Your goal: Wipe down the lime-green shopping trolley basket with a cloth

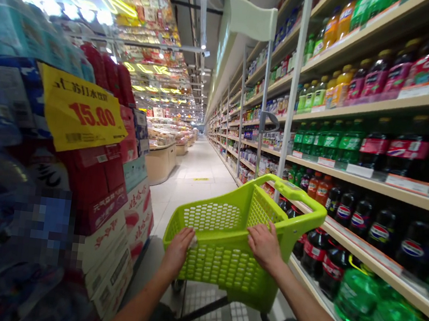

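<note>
A lime-green plastic shopping cart (221, 265) with a perforated basket stands sideways in front of me, its handle (310, 206) toward the right. My left hand (179, 250) is closed over the near rim at the left end, fingers curled over the edge. Farther right, my right hand (266, 244) grips the same rim near the handle end. No goods show in the visible part of the basket; its floor is mostly hidden by the near wall. Both forearms reach in from below, with my dark-clothed knees beneath them.
Tall shelves of soft drink bottles (381, 233) line the right side, with large green bottles (364, 298) at the bottom. Stacked drink cartons (109, 252) and a yellow price sign (83, 113) crowd the left. A pale tiled aisle (202, 164) runs ahead past display counters (159, 161).
</note>
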`<state>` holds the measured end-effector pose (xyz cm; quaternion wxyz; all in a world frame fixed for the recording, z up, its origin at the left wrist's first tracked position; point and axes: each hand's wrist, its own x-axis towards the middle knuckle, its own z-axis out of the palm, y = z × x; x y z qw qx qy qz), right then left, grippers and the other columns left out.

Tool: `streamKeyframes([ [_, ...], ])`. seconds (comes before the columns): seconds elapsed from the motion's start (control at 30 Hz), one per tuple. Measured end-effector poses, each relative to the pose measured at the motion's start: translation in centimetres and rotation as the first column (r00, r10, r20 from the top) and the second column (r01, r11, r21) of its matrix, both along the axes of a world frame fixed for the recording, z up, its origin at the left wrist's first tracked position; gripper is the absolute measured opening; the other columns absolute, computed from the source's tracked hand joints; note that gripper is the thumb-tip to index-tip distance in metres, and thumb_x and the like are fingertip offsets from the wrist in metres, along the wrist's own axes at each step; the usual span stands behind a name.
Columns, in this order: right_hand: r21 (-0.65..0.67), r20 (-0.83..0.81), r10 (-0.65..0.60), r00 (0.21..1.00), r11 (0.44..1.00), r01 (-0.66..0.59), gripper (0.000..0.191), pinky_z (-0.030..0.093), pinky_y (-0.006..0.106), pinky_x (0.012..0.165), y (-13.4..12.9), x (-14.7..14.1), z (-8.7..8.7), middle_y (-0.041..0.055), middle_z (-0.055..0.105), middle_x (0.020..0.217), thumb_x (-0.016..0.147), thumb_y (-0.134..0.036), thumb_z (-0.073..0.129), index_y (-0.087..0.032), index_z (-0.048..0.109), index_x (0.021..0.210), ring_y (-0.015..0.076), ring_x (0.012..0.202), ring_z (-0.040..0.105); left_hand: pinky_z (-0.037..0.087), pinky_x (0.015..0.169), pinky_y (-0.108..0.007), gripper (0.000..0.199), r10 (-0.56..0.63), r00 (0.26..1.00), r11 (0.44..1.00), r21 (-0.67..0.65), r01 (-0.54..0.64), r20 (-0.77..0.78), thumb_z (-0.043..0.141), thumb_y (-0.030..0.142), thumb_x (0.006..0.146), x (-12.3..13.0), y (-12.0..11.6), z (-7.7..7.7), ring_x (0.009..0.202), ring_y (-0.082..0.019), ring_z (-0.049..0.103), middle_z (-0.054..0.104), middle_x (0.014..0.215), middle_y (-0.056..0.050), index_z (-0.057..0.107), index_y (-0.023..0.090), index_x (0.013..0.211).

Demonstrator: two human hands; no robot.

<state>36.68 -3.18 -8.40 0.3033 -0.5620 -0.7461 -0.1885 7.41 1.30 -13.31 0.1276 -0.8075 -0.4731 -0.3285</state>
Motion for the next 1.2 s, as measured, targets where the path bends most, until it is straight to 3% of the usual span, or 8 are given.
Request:
streamKeyframes([
  [0.2, -0.009, 0.03, 0.009, 1.0, 1.0, -0.009, 0.023, 0.013, 0.04, 0.101, 0.0, 0.0, -0.1, 0.0031, 0.064, 0.096, 0.083, -0.022, 0.045, -0.021, 0.059, 0.102, 0.0191, 0.098, 0.051, 0.041, 0.097, -0.043, 0.035, -0.253, 0.967, 0.962, 0.1, 0.255, -0.036, 0.04, 0.011, 0.083, 10.4, 0.0, 0.5, 0.118, -0.019, 0.045, 0.057, 0.119, -0.008, 0.052, 0.019, 0.115],
  [0.27, -0.014, 0.059, 0.023, 0.998, 1.0, -0.022, 0.025, 0.014, 0.04, 0.101, 0.0, 0.5, -0.1, 0.0031, 0.063, 0.098, 0.083, -0.022, 0.045, -0.022, 0.058, 0.104, 0.0187, 0.1, 0.05, 0.041, 0.097, -0.043, 0.035, -0.256, 0.965, 0.96, 0.105, 0.26, -0.056, 0.04, 0.011, 0.083, 9.8, 0.0, 0.4, 0.119, -0.02, 0.044, 0.057, 0.118, -0.008, 0.052, 0.019, 0.115],
  [0.47, -0.02, 0.035, -0.011, 0.999, 1.0, 0.012, 0.025, 0.013, 0.042, 0.102, -0.2, 0.5, 0.1, 0.0041, 0.063, 0.099, 0.084, -0.023, 0.043, -0.021, 0.059, 0.103, 0.0199, 0.102, 0.05, 0.04, 0.098, -0.043, 0.046, 0.0, 0.999, 0.999, 0.045, 0.002, -0.035, 0.03, 0.0, 0.078, -0.6, -0.3, -0.7, 0.12, -0.019, 0.042, 0.055, 0.122, -0.006, 0.053, 0.018, 0.114],
  [0.57, -0.017, 0.038, -0.036, 0.999, 0.999, 0.037, 0.025, 0.012, 0.043, 0.102, -0.2, -0.1, 0.0, 0.0048, 0.063, 0.098, 0.083, -0.024, 0.044, -0.021, 0.059, 0.103, 0.0206, 0.102, 0.05, 0.041, 0.097, -0.044, 0.046, 0.0, 1.0, 0.999, 0.042, 0.001, -0.025, 0.031, 0.0, 0.078, 2.3, -0.3, -0.3, 0.12, -0.02, 0.043, 0.055, 0.122, -0.007, 0.053, 0.017, 0.114],
  [0.67, -0.017, 0.053, -0.009, 0.999, 1.0, 0.01, 0.027, 0.012, 0.042, 0.103, -0.1, -0.2, -0.2, 0.0052, 0.063, 0.102, 0.083, -0.023, 0.045, -0.021, 0.057, 0.107, 0.0209, 0.105, 0.048, 0.041, 0.097, -0.044, 0.04, -0.148, 0.987, 0.985, 0.085, 0.153, -0.058, 0.036, 0.005, 0.081, 8.4, -0.2, 0.3, 0.12, -0.02, 0.042, 0.055, 0.122, -0.007, 0.052, 0.018, 0.115],
  [0.73, -0.025, 0.059, 0.018, 0.998, 1.0, -0.016, 0.029, 0.012, 0.042, 0.103, -0.1, 0.1, -0.2, 0.0055, 0.062, 0.105, 0.083, -0.023, 0.044, -0.021, 0.056, 0.109, 0.0212, 0.106, 0.048, 0.04, 0.097, -0.044, 0.037, -0.2, 0.976, 0.973, 0.1, 0.208, -0.08, 0.039, 0.009, 0.082, 10.0, -0.2, 0.5, 0.119, -0.021, 0.043, 0.056, 0.121, -0.007, 0.052, 0.018, 0.115],
  [1.0, -0.021, 0.035, -0.001, 0.999, 1.0, 0.001, 0.029, 0.011, 0.043, 0.103, -0.1, 0.0, -0.4, 0.006, 0.062, 0.105, 0.083, -0.025, 0.044, -0.019, 0.057, 0.109, 0.0219, 0.107, 0.047, 0.039, 0.099, -0.043, 0.05, 0.059, 0.998, 0.997, 0.044, -0.057, -0.029, 0.03, -0.002, 0.076, -2.1, -0.4, -0.8, 0.122, -0.019, 0.04, 0.054, 0.123, -0.005, 0.053, 0.018, 0.115],
  [1.2, -0.013, 0.044, -0.006, 0.999, 1.0, 0.007, 0.029, 0.012, 0.042, 0.103, -0.2, -0.2, -0.3, 0.0054, 0.062, 0.104, 0.082, -0.024, 0.045, -0.021, 0.057, 0.108, 0.0212, 0.107, 0.048, 0.039, 0.098, -0.044, 0.044, -0.114, 0.992, 0.988, 0.095, 0.119, -0.057, 0.034, 0.002, 0.078, 6.5, -0.1, -0.4, 0.121, -0.021, 0.041, 0.055, 0.122, -0.007, 0.053, 0.017, 0.115],
])
